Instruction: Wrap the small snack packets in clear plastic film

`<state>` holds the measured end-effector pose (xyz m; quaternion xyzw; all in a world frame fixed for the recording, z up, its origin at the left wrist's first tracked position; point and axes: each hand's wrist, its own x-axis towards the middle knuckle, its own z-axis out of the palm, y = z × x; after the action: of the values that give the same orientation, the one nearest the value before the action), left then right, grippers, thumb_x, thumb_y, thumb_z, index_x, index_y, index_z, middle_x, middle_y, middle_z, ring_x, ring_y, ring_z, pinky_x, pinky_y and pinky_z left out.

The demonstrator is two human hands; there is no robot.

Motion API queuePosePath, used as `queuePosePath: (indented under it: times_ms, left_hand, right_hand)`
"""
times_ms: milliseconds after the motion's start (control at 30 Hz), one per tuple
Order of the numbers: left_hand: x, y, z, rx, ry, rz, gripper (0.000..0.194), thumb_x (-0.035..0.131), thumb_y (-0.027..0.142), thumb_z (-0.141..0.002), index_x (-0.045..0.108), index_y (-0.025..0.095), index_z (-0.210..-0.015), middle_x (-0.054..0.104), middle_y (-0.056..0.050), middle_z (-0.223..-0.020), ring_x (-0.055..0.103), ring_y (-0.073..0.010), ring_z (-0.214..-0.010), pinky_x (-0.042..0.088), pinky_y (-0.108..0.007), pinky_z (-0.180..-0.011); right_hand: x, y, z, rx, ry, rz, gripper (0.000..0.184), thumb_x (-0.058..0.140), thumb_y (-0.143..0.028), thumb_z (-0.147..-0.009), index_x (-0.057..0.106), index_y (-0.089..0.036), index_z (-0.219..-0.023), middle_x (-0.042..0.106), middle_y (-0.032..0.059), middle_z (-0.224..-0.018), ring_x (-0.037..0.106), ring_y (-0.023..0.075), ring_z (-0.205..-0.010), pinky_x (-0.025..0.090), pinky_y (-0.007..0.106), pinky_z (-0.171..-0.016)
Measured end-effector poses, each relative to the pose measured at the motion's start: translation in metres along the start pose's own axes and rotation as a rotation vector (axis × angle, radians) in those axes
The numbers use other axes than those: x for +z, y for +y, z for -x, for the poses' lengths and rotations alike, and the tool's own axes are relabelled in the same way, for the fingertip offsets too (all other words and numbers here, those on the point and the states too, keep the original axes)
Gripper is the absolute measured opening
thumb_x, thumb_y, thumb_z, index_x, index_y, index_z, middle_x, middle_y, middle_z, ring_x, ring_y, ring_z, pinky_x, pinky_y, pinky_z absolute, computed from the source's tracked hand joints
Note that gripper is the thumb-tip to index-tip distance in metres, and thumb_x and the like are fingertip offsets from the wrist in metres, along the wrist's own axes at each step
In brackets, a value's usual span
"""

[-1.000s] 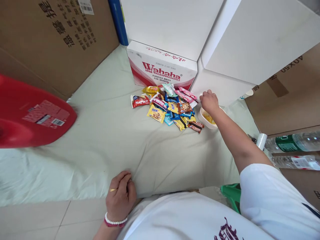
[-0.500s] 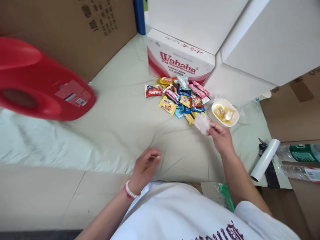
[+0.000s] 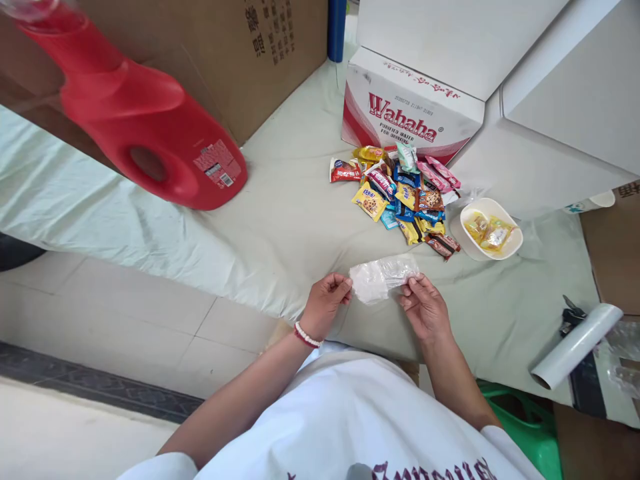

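White cloth of a shirt [image 3: 350,413] fills the nearest part of the view, with the two forearms reaching forward on either side of it. Just beyond, a crumpled clear plastic bag [image 3: 383,277] is stretched sideways between the hands, over the near part of the pale green table cover [image 3: 280,233]. The left hand [image 3: 327,303], a beaded bracelet [image 3: 307,335] at its wrist, has thumb and forefinger closed on the bag's left end, the other fingers curled in. The right hand [image 3: 426,308] pinches the right end between thumb and fingertips, its lower fingers loosely bent beneath. Most of the bag lies in the gap between the two pinches, clear of both palms. Farther off is a heap of wrapped snacks [image 3: 400,193], and just right of it a white bowl [image 3: 475,250] holding yellow packets [image 3: 487,231]. Behind the heap stands a red-and-white water carton [image 3: 410,113], with large white boxes [image 3: 450,40] behind and to its right.
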<state>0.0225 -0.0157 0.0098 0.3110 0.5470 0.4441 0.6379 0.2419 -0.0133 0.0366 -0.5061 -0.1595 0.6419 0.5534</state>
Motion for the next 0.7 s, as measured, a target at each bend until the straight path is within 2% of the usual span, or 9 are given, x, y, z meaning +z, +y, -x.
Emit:
queuePosePath:
  times_ms: [67, 133, 200, 267, 333, 400, 467, 600, 700]
  left_hand:
    - [-0.003, 0.002, 0.009, 0.144, 0.124, -0.130, 0.034, 0.075, 0.049, -0.079, 0.060, 0.020, -0.088, 0.062, -0.001, -0.083, 0.058, -0.0141, -0.074, 0.049, -0.027, -0.066]
    - [0.001, 0.007, 0.018, 0.365, 0.148, -0.268, 0.036, 0.077, 0.046, -0.079, 0.060, 0.021, -0.099, 0.063, -0.005, -0.101, 0.061, -0.0177, -0.091, 0.053, -0.031, -0.077]
    - [0.009, 0.013, 0.022, 0.563, 0.004, -0.378, 0.055, 0.084, 0.047, -0.073, 0.060, 0.022, -0.115, 0.061, -0.009, -0.119, 0.060, -0.0238, -0.112, 0.053, -0.040, -0.094]
    - [0.019, 0.016, 0.020, 0.657, -0.158, -0.455, 0.072, 0.090, 0.043, -0.066, 0.058, 0.023, -0.127, 0.057, -0.013, -0.134, 0.054, -0.0292, -0.128, 0.048, -0.047, -0.107]
    - [0.025, 0.016, 0.015, 0.639, -0.223, -0.484, 0.052, 0.083, 0.030, -0.074, 0.064, 0.024, -0.122, 0.060, -0.012, -0.132, 0.056, -0.0285, -0.127, 0.047, -0.047, -0.108]
    - [0.025, 0.014, 0.009, 0.567, -0.209, -0.451, 0.023, 0.068, 0.016, -0.080, 0.071, 0.023, -0.102, 0.066, -0.008, -0.113, 0.064, -0.0230, -0.108, 0.051, -0.042, -0.098]
    - [0.017, 0.012, 0.006, 0.513, -0.171, -0.372, 0.019, 0.060, 0.010, -0.079, 0.071, 0.022, -0.088, 0.068, -0.005, -0.095, 0.065, -0.0190, -0.092, 0.052, -0.037, -0.089]
    - [-0.020, 0.013, 0.015, 0.441, -0.173, -0.235, 0.015, 0.060, 0.011, -0.077, 0.071, 0.021, -0.078, 0.068, -0.005, -0.091, 0.066, -0.0178, -0.089, 0.052, -0.032, -0.082]
    - [-0.054, 0.016, 0.027, 0.383, -0.260, -0.320, 0.017, 0.060, 0.012, -0.076, 0.072, 0.021, -0.071, 0.070, -0.009, -0.099, 0.067, -0.0201, -0.093, 0.054, -0.034, -0.081]
  right_hand:
    - [0.006, -0.003, 0.002, -0.003, -0.012, -0.007, 0.031, 0.093, -0.027, -0.065, 0.068, -0.022, -0.083, 0.061, -0.0038, -0.075, 0.048, 0.0069, -0.060, 0.040, 0.017, -0.051]
    - [0.015, -0.004, 0.006, -0.016, -0.050, 0.013, 0.029, 0.092, -0.027, -0.067, 0.068, -0.022, -0.083, 0.061, -0.0039, -0.074, 0.047, 0.0062, -0.059, 0.040, 0.017, -0.051]
    - [0.025, -0.005, 0.013, -0.014, -0.115, 0.046, 0.027, 0.091, -0.029, -0.069, 0.069, -0.021, -0.083, 0.063, -0.0028, -0.075, 0.047, 0.0058, -0.057, 0.041, 0.017, -0.051]
    - [0.032, -0.007, 0.020, 0.005, -0.180, 0.069, 0.026, 0.090, -0.030, -0.070, 0.069, -0.021, -0.083, 0.062, -0.0026, -0.073, 0.045, 0.0056, -0.055, 0.040, 0.018, -0.049]
    - [0.035, -0.012, 0.024, 0.000, -0.205, 0.065, 0.025, 0.090, -0.030, -0.070, 0.070, -0.021, -0.082, 0.060, -0.0035, -0.069, 0.044, 0.0055, -0.053, 0.039, 0.018, -0.047]
    - [0.031, -0.020, 0.024, -0.048, -0.169, 0.036, 0.025, 0.090, -0.028, -0.070, 0.069, -0.021, -0.082, 0.059, -0.0040, -0.068, 0.043, 0.0053, -0.052, 0.038, 0.017, -0.046]
    - [0.022, -0.029, 0.021, -0.119, -0.088, 0.002, 0.026, 0.090, -0.026, -0.069, 0.069, -0.021, -0.083, 0.060, -0.0042, -0.070, 0.043, 0.0046, -0.053, 0.038, 0.016, -0.046]
    - [0.002, -0.041, 0.009, -0.170, 0.028, -0.007, 0.030, 0.092, -0.023, -0.064, 0.068, -0.020, -0.083, 0.062, -0.0037, -0.072, 0.040, 0.0033, -0.051, 0.035, 0.013, -0.043]
    - [-0.005, -0.040, -0.001, -0.166, 0.059, 0.036, 0.031, 0.092, -0.025, -0.062, 0.068, -0.020, -0.081, 0.064, -0.0033, -0.073, 0.038, 0.0028, -0.050, 0.030, 0.013, -0.040]
